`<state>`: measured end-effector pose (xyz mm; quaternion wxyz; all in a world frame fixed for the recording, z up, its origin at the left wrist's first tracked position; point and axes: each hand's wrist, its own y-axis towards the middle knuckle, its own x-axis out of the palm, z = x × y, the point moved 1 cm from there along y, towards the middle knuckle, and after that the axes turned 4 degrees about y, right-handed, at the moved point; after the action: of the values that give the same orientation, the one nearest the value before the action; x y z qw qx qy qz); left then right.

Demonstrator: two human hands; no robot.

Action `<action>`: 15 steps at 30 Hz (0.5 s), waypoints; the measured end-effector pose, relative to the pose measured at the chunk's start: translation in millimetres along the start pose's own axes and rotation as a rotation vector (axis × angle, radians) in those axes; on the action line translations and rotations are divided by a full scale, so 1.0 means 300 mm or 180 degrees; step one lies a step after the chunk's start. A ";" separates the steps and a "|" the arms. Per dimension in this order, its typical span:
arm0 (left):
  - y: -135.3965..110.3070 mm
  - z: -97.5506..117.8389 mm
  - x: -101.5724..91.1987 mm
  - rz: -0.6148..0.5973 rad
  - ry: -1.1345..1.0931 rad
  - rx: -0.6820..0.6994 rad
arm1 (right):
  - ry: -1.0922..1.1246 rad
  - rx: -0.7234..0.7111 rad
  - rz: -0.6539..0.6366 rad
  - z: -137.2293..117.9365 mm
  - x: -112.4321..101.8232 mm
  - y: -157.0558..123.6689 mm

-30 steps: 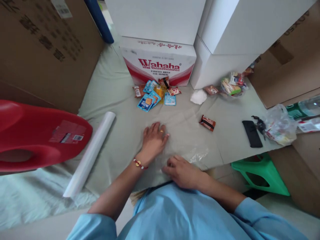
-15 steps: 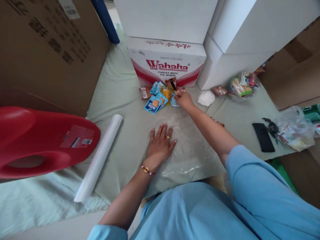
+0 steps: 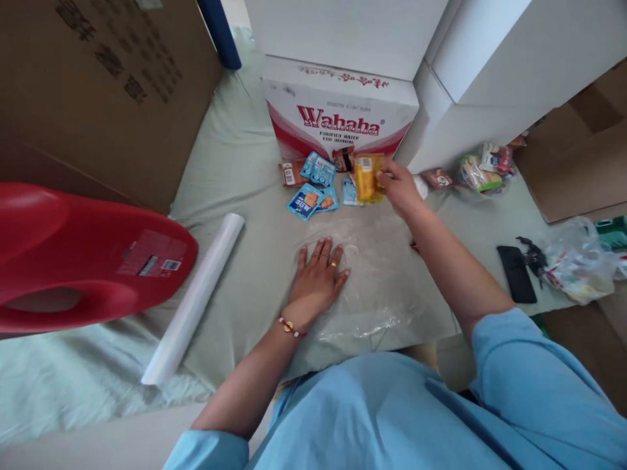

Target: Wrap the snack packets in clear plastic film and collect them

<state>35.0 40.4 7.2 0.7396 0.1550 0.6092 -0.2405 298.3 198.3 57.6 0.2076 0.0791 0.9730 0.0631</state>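
My left hand (image 3: 317, 275) lies flat, fingers spread, on the left part of a clear plastic sheet or bag (image 3: 375, 287). My right hand (image 3: 399, 186) pinches a yellow snack packet (image 3: 366, 177) by its right edge, in front of the Wahaha carton. Left of that packet lie several blue snack packets (image 3: 304, 201) and a reddish-brown packet (image 3: 292, 173). A dark brown packet (image 3: 343, 158) leans by the carton. One more blue packet (image 3: 349, 192) is partly hidden behind the yellow one.
The Wahaha carton (image 3: 340, 117) stands at the back. At left are a red jug (image 3: 93, 261), a white roll (image 3: 196, 300) and a large cardboard box (image 3: 112, 98). To the right are a bag of snacks (image 3: 482, 171), a black phone (image 3: 516, 274) and a clear plastic bag (image 3: 578, 261).
My right hand has taken hold of the yellow packet and lifted it from the pile, moving right. Some blue packets have shifted. My left hand stays on the plastic.
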 end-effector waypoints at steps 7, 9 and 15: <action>-0.001 -0.001 -0.007 0.0062 -0.0049 0.0029 | -0.0454 -0.0161 -0.2472 -0.105 -0.115 -0.284; -0.001 -0.003 -0.005 0.0121 -0.0065 0.0019 | -0.0624 -0.0510 -0.3018 -0.109 -0.060 -0.336; 0.000 -0.004 -0.006 0.0103 -0.0016 -0.0023 | -0.1447 -0.1121 -0.2532 -0.048 0.041 -0.379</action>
<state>33.7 41.3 8.8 0.7454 0.1616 0.6056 -0.2267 266.7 87.9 48.0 0.4329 -0.3233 0.8323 0.1236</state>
